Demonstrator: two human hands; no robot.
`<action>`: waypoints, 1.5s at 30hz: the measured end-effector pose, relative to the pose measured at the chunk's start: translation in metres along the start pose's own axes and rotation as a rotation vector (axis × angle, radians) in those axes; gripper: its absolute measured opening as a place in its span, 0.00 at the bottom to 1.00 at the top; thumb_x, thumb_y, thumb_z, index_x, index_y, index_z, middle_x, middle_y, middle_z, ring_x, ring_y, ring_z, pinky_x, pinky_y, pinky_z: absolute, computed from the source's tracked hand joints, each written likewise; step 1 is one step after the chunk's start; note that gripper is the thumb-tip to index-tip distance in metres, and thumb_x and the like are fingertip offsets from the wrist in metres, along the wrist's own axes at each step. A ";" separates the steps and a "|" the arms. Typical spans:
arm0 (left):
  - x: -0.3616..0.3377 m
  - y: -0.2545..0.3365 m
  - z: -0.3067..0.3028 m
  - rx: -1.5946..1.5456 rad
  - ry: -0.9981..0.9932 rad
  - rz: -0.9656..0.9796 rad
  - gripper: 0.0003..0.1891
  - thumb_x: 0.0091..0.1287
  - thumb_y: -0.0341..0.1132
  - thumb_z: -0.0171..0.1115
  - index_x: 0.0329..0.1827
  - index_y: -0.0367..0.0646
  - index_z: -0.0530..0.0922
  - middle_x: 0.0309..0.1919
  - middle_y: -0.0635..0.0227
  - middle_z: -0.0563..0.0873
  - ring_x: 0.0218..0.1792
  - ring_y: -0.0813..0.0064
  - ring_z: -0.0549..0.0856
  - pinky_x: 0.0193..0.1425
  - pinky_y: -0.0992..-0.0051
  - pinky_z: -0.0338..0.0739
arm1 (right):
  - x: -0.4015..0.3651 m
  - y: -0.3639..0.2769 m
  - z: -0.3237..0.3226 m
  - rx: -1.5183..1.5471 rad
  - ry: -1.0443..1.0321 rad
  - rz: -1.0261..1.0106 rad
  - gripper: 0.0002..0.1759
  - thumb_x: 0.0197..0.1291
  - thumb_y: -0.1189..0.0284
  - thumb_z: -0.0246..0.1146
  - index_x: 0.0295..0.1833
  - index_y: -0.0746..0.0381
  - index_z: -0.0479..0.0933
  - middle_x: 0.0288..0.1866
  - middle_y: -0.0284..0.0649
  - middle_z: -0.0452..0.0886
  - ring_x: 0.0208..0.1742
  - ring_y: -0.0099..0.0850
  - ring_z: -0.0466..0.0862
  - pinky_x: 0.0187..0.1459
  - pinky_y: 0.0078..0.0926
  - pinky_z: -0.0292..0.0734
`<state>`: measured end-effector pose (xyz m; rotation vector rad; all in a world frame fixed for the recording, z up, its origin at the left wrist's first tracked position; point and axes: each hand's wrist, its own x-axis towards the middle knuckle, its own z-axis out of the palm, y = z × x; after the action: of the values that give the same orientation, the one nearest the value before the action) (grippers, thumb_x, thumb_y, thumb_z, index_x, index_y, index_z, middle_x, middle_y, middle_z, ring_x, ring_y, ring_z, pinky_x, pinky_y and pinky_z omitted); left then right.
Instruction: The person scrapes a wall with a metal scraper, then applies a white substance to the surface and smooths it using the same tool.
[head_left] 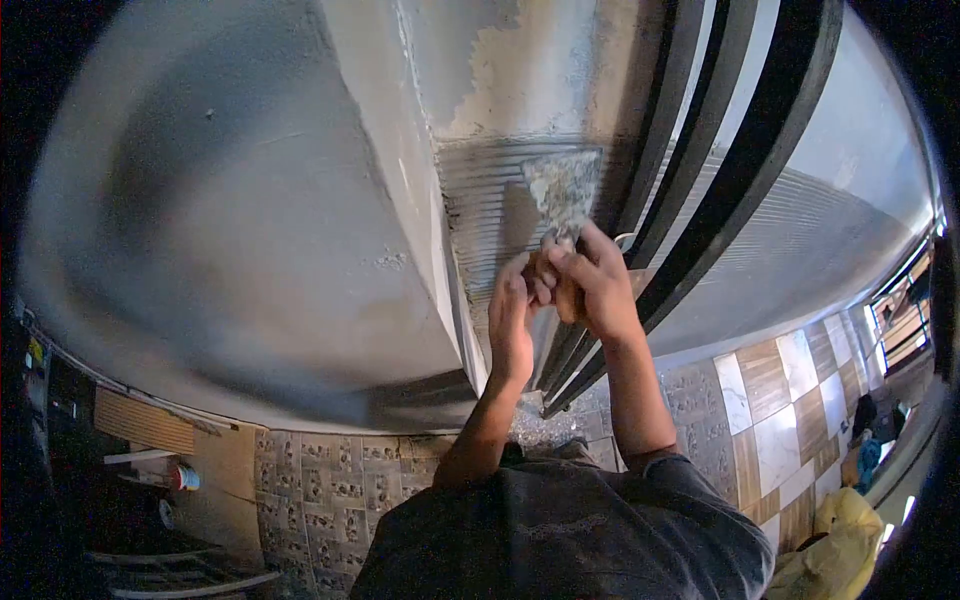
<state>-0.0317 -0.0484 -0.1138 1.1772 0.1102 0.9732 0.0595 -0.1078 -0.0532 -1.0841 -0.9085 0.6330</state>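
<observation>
A putty knife (pixel 562 190) with a wide blade, crusted with pale mortar, points upward in front of the wall. Its wooden handle (pixel 569 298) is wrapped by the fingers of my right hand (pixel 603 285), with the thumb laid along the front. Close on the left side is my left hand (pixel 511 325), raised with its fingers loosely bent and no tool in it; the fingertips are right by those of the right hand. Behind the blade, a band of combed grey mortar (pixel 475 190) with horizontal ridges covers a narrow wall strip.
Dark metal bars (pixel 735 200) run down close to my right hand. A plastered wall corner (pixel 400 170) stands on the left. Patterned tiles (pixel 325 490) cover the floor below. A bucket (pixel 186 477) sits lower left, and a yellow sack (pixel 835 545) lies lower right.
</observation>
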 end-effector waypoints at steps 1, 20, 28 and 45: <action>0.007 -0.001 0.005 -0.166 0.024 -0.028 0.23 0.73 0.48 0.42 0.57 0.38 0.70 0.45 0.69 0.77 0.43 0.81 0.74 0.43 0.80 0.65 | 0.003 -0.006 0.009 0.174 0.070 -0.001 0.06 0.65 0.72 0.52 0.40 0.64 0.69 0.24 0.34 0.74 0.17 0.20 0.70 0.19 0.17 0.64; 0.090 0.051 0.020 -0.321 -0.057 -0.184 0.23 0.67 0.49 0.55 0.50 0.34 0.75 0.39 0.61 0.82 0.35 0.75 0.82 0.41 0.76 0.77 | 0.034 -0.012 0.015 0.522 -0.214 0.060 0.15 0.70 0.58 0.44 0.47 0.60 0.64 0.28 0.37 0.69 0.15 0.23 0.66 0.13 0.18 0.62; 0.089 0.061 0.024 -0.328 0.057 -0.077 0.16 0.67 0.45 0.56 0.44 0.39 0.77 0.30 0.68 0.84 0.14 0.88 0.72 0.15 0.87 0.63 | 0.032 -0.002 0.017 0.881 -0.342 0.105 0.26 0.69 0.48 0.37 0.54 0.59 0.63 0.36 0.41 0.73 0.17 0.28 0.70 0.16 0.23 0.68; 0.088 0.030 0.002 -0.575 -0.182 -0.155 0.27 0.67 0.51 0.51 0.51 0.31 0.73 0.41 0.50 0.83 0.42 0.62 0.83 0.52 0.70 0.75 | 0.027 0.022 0.026 1.073 -0.355 0.155 0.25 0.69 0.50 0.40 0.42 0.63 0.66 0.21 0.37 0.65 0.11 0.24 0.63 0.06 0.18 0.60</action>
<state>0.0053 0.0116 -0.0537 0.7073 -0.2112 0.6903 0.0502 -0.0662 -0.0606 -0.0678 -0.6190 1.2709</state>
